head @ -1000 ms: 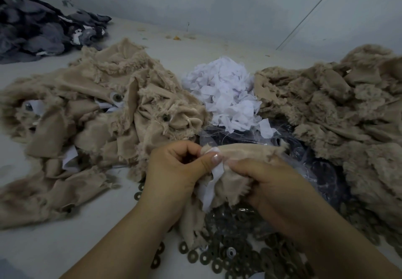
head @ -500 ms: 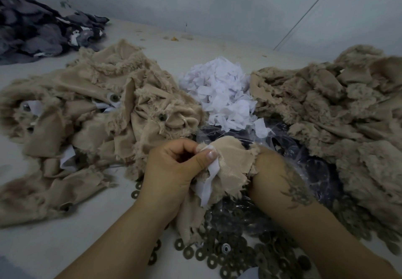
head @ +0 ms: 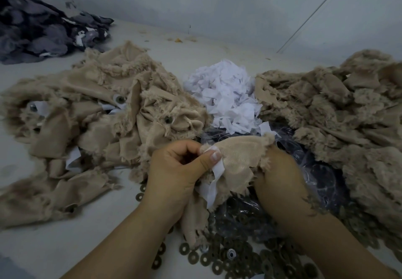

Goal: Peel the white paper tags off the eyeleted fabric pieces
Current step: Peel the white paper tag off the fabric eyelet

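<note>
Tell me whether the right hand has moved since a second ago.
Yes. The right hand has turned under the fabric piece, its fingers now hidden, while staying in front of the white paper pile.

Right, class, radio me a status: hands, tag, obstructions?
Left hand pinching white tag. Right hand gripping tan fabric piece. Tag partly attached. Nothing blocking.

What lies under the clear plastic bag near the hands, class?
Dark metal washers spill out from beneath the clear plastic bag onto the table. The fabric piece and both hands cover the rest.
</note>
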A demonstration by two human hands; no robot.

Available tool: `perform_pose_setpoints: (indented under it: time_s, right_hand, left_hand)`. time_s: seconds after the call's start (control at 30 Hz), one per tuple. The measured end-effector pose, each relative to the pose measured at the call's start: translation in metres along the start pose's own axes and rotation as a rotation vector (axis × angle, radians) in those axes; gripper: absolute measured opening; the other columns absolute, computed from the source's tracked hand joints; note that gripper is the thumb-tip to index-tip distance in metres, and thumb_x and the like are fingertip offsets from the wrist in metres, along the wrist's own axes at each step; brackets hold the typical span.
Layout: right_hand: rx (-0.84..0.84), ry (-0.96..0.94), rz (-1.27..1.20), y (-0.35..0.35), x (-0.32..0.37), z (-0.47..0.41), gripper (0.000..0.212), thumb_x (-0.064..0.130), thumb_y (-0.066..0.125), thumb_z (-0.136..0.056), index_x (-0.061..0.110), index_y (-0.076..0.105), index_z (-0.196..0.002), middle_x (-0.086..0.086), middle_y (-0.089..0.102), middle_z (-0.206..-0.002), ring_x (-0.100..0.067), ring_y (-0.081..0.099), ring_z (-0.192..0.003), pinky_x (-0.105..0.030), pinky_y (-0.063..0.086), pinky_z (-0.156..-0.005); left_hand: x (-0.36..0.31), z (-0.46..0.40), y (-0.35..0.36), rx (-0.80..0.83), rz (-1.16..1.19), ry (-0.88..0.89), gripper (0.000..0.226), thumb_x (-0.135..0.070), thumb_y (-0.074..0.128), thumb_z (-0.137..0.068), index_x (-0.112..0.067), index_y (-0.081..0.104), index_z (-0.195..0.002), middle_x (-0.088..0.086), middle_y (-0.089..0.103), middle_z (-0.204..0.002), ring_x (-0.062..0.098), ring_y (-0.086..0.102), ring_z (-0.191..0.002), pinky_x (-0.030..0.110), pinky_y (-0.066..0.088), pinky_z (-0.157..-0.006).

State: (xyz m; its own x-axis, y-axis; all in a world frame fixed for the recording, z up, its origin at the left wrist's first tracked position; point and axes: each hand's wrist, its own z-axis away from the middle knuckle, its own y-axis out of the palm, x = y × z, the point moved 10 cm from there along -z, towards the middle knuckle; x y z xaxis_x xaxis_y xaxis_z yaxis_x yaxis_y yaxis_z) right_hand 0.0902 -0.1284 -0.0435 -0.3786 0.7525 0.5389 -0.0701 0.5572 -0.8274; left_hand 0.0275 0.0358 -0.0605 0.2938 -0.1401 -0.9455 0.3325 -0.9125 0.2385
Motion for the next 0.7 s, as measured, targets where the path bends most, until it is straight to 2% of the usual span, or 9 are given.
perform_pose_setpoints:
  time_s: [0.03, 0.07, 0.13, 0.23, 0.33, 0.43, 0.5, 0.6, 0.7]
  right_hand:
    - [-0.024, -0.011, -0.034, -0.004, 0.004, 0.004, 0.025, -0.004, 0.048, -0.096, 0.012, 0.060, -0.080, 0.003, 0.061, -0.084, -0.019, 0.061, -0.086, -0.005, 0.036, -0.068]
    - [-0.022, -0.003, -0.130, -0.007, 0.004, 0.005, 0.036, -0.005, 0.049, -0.094, 0.020, 0.053, -0.069, 0.011, 0.054, -0.073, -0.006, 0.056, -0.071, -0.002, 0.037, -0.063]
    - [0.004, 0.018, -0.287, -0.006, 0.004, 0.010, 0.041, -0.007, 0.051, -0.092, 0.027, 0.056, -0.069, 0.013, 0.059, -0.070, 0.000, 0.057, -0.062, -0.002, 0.042, -0.058]
    - [0.052, 0.071, -0.463, 0.004, 0.002, 0.012, 0.026, -0.010, 0.053, -0.092, 0.010, 0.070, -0.086, 0.004, 0.070, -0.075, -0.003, 0.064, -0.064, -0.009, 0.047, -0.054]
    - [0.059, 0.142, -0.537, 0.010, -0.011, 0.011, 0.014, -0.008, 0.053, -0.093, 0.004, 0.056, -0.087, 0.003, 0.060, -0.069, -0.013, 0.056, -0.059, -0.020, 0.050, -0.054]
    - [0.130, 0.114, -0.636, 0.018, -0.004, 0.013, 0.014, 0.001, 0.059, -0.091, 0.010, 0.070, -0.095, -0.002, 0.075, -0.085, -0.019, 0.071, -0.082, -0.043, 0.060, -0.081]
    - [0.118, 0.110, -0.707, 0.020, -0.004, 0.014, 0.017, 0.008, 0.061, -0.084, 0.014, 0.074, -0.095, -0.003, 0.077, -0.090, -0.023, 0.073, -0.087, -0.051, 0.059, -0.086]
    - [0.055, 0.171, -0.770, 0.023, -0.016, 0.011, 0.019, 0.015, 0.061, -0.082, 0.017, 0.072, -0.097, -0.003, 0.077, -0.090, -0.024, 0.073, -0.088, -0.052, 0.059, -0.085]
    - [0.063, 0.097, -0.849, 0.021, -0.006, 0.008, 0.018, 0.011, 0.064, -0.083, 0.023, 0.077, -0.086, -0.005, 0.077, -0.085, -0.021, 0.074, -0.078, -0.038, 0.061, -0.072]
  left_hand:
    - [0.000, 0.000, 0.000, -0.001, 0.001, 0.002, 0.010, -0.033, 0.079, -0.064, -0.024, 0.073, -0.064, -0.001, 0.070, -0.065, 0.008, 0.065, -0.060, 0.020, 0.052, -0.056]
    - [0.000, 0.000, 0.000, 0.000, 0.001, 0.004, 0.011, -0.033, 0.079, -0.064, -0.024, 0.073, -0.064, 0.000, 0.071, -0.066, 0.009, 0.066, -0.061, 0.021, 0.053, -0.057]
    - [-0.001, 0.000, -0.001, 0.000, -0.002, 0.010, 0.011, -0.034, 0.079, -0.064, -0.025, 0.073, -0.064, -0.001, 0.071, -0.066, 0.009, 0.065, -0.062, 0.021, 0.054, -0.058]
    - [-0.001, -0.001, 0.000, 0.006, -0.037, 0.029, 0.013, -0.037, 0.080, -0.064, -0.026, 0.073, -0.064, -0.001, 0.070, -0.065, 0.010, 0.063, -0.061, 0.023, 0.054, -0.058]
    - [0.000, -0.001, 0.002, 0.027, -0.031, 0.030, 0.016, -0.038, 0.082, -0.064, -0.024, 0.073, -0.066, 0.002, 0.071, -0.068, 0.012, 0.064, -0.063, 0.025, 0.055, -0.058]
    - [0.002, -0.001, 0.004, 0.051, -0.037, 0.025, 0.013, -0.031, 0.083, -0.067, -0.022, 0.073, -0.067, 0.005, 0.070, -0.069, 0.014, 0.064, -0.063, 0.027, 0.055, -0.059]
    - [0.002, -0.001, 0.005, 0.057, -0.061, 0.035, 0.013, -0.028, 0.082, -0.068, -0.019, 0.073, -0.068, 0.011, 0.069, -0.071, 0.017, 0.063, -0.064, 0.030, 0.055, -0.060]
    - [0.002, -0.001, 0.006, 0.062, -0.060, 0.035, 0.017, -0.032, 0.082, -0.068, -0.017, 0.073, -0.069, 0.009, 0.070, -0.071, 0.017, 0.064, -0.064, 0.030, 0.056, -0.060]
    - [0.002, -0.001, 0.006, 0.073, -0.060, 0.045, 0.015, -0.032, 0.081, -0.068, -0.019, 0.074, -0.070, 0.004, 0.071, -0.072, 0.016, 0.066, -0.065, 0.026, 0.057, -0.061]
